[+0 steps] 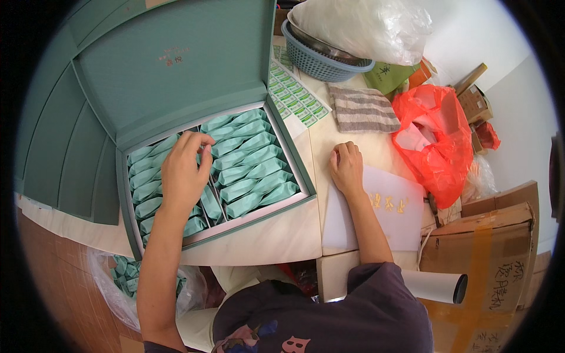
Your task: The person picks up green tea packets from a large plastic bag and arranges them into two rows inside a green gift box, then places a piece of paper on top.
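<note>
A green gift box stands with its lid raised. Rows of small green paper packets fill its left and right sections, and more packets lie in the narrow middle strip. My left hand is over the box at the upper part of the middle strip, its fingers bent downwards; whether it pinches a packet there is hidden. My right hand rests on the pale table to the right of the box, fingers curled, with no object visible in it. Its forearm crosses a translucent white plastic sheet or bag with gold writing.
Behind lie sticker sheets, a striped cloth and a blue basket under clear plastic. A red plastic bag and cardboard boxes stand right. Green box parts are at left; a bag of packets sits below the table edge.
</note>
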Available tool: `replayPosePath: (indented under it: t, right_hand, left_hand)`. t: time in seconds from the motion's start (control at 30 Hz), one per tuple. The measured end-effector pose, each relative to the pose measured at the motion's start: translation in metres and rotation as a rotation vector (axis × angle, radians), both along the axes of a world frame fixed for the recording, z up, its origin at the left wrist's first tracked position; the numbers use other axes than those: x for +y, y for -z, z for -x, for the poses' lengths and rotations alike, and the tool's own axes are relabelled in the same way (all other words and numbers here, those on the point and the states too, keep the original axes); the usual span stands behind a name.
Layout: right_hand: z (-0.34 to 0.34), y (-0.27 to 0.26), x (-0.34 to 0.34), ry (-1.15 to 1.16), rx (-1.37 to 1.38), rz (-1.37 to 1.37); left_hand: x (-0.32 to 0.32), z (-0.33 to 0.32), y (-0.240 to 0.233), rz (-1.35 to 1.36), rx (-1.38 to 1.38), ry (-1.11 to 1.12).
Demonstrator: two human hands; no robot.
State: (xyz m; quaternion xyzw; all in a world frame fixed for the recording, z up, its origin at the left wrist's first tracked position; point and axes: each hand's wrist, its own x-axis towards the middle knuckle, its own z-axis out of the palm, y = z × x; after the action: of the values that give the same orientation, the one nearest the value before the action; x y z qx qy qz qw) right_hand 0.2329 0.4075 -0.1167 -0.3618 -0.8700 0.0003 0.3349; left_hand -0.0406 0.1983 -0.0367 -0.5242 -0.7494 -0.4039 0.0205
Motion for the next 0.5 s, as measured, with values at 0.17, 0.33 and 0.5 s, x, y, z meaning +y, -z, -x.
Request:
replayPosePath:
  t: [0.17,0.33,0.5]
  right_hand:
    - [-0.0004,-0.0025,0.0024,0.004,-0.04,0.004]
    - [0.0013,-0.0041,-0.0004,-0.033,-0.028,0.033]
    - [-0.0083,-0.0056,0.0007,-0.124,0.111,0.163]
  left_hand:
    - [0.0003,0.0002,-0.0005,0.01,0.004,-0.006]
    - [0.0001,0.0012,0.001,-0.017,0.009,0.003]
    - [0.0009,0.0003,0.0008,-0.024,-0.008,0.009]
